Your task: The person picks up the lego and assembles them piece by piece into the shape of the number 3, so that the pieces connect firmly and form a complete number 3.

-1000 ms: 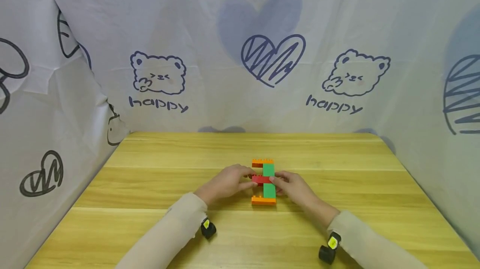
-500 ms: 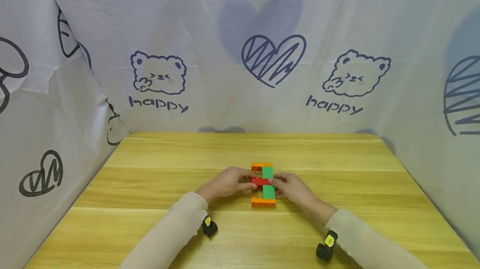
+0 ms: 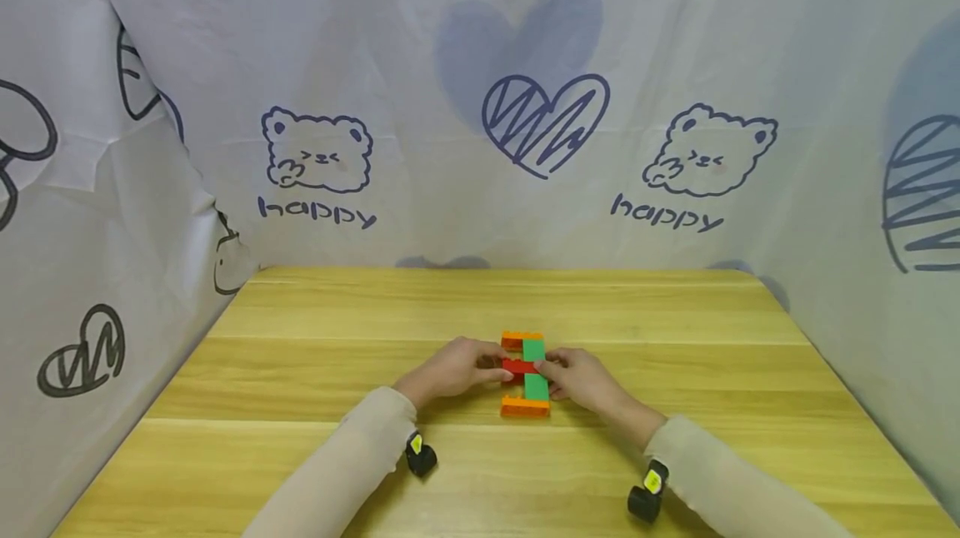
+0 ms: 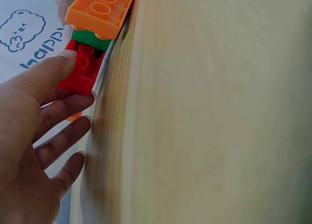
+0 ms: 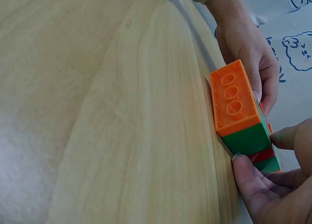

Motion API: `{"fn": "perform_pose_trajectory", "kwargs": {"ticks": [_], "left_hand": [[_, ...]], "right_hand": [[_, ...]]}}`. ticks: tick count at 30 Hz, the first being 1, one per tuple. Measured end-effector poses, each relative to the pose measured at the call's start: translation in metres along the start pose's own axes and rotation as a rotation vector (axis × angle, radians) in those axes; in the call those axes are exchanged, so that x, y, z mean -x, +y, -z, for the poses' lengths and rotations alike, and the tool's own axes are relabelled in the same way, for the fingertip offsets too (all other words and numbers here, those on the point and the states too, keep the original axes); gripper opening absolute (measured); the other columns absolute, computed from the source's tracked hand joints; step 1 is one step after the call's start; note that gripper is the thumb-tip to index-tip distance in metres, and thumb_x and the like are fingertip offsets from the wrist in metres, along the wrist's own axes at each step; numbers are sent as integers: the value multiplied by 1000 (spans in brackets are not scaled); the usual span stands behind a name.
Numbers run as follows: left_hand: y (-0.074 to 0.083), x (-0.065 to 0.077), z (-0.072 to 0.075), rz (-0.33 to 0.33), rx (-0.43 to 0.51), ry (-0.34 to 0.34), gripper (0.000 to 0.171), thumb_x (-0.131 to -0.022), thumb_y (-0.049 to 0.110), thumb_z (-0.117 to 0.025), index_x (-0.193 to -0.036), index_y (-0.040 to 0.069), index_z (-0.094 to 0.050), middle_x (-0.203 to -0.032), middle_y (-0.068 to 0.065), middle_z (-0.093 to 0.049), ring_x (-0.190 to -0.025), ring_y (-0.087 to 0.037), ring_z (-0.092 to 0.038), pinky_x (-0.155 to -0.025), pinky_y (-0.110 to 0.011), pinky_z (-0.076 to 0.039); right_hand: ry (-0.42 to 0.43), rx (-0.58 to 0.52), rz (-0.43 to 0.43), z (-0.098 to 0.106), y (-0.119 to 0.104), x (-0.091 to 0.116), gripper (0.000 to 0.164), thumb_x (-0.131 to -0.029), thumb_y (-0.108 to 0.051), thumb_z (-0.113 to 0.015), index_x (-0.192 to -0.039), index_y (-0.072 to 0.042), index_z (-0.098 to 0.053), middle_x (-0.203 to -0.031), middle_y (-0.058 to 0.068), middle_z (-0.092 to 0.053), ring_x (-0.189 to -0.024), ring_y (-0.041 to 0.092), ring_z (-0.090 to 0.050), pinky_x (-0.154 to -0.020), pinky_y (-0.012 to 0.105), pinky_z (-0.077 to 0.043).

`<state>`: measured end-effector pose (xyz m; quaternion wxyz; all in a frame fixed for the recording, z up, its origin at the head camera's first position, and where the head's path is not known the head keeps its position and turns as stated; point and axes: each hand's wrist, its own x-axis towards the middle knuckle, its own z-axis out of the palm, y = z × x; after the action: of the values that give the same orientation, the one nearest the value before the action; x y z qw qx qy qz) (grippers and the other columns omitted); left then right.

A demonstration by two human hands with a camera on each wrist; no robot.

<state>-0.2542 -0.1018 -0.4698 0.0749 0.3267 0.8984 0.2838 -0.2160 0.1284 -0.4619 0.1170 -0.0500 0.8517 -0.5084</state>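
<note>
A toy brick assembly is held between both hands at the middle of the table. It has a green part point(image 3: 534, 386), a red brick point(image 3: 517, 366) across the centre, and orange bricks at the near end point(image 3: 525, 408) and far end point(image 3: 522, 336). With thumb and forefinger, my left hand point(image 3: 455, 366) pinches the red brick's left end; its other fingers are spread in the left wrist view. My right hand point(image 3: 587, 381) grips the opposite side where red meets green, thumb on one face and fingers on another. Hollow tubes show on one orange brick point(image 5: 233, 95) in the right wrist view.
The wooden table point(image 3: 337, 471) spreads around the hands. A white cloth point(image 3: 442, 180) with printed bears and hearts hangs behind and at both sides. Small black wrist cameras, left point(image 3: 422, 460) and right point(image 3: 643, 505), sit at the cuffs.
The assembly and both hands have shifted slightly toward the person, and the assembly has tilted a little. Both hands keep their hold on it.
</note>
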Motion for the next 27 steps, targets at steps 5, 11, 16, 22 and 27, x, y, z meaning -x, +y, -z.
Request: {"fn": "perform_pose_trajectory", "kwargs": {"ticks": [5,11,16,22,27], "left_hand": [[-1,0,-1,10,-17,-5,39,-94,43,-63,-122,16,-69,-114,4,-68,-96,-9,-60,-88,-31,-48],[-1,-1,1,-12,-53,3,39,-95,40,-64,-122,13,-69,-117,1,-68,-103,-14,-62,-92,-33,-48],[-1,-1,3,-40,-83,4,39,-94,39,-65,-121,11,-70,-119,-4,-68,-109,-20,-62,-96,-36,-47],[-1,-1,6,-69,-111,2,37,-94,37,-66,-119,11,-71,-115,-4,-68,-106,-20,-62,-95,-36,-47],[-2,-3,5,-78,-129,-8,38,-92,38,-68,-119,11,-71,-109,-2,-69,-97,-17,-62,-90,-33,-48]], "right_hand": [[-7,27,4,-1,-1,-1,40,-100,-21,-57,-127,9,-58,-91,9,-65,-75,19,-64,-68,34,-57],[-8,45,17,-2,-1,-4,36,-100,-20,-57,-124,6,-61,-90,8,-66,-74,18,-64,-67,33,-57],[-8,68,25,-2,-1,-7,37,-100,-21,-57,-125,6,-61,-89,7,-67,-73,18,-64,-66,33,-57],[-17,77,19,-2,-2,-8,39,-100,-22,-58,-126,7,-60,-91,8,-67,-74,18,-65,-66,33,-57],[-41,104,9,0,-5,-9,39,-100,-23,-57,-125,7,-60,-88,8,-66,-73,18,-65,-66,33,-57]]}}
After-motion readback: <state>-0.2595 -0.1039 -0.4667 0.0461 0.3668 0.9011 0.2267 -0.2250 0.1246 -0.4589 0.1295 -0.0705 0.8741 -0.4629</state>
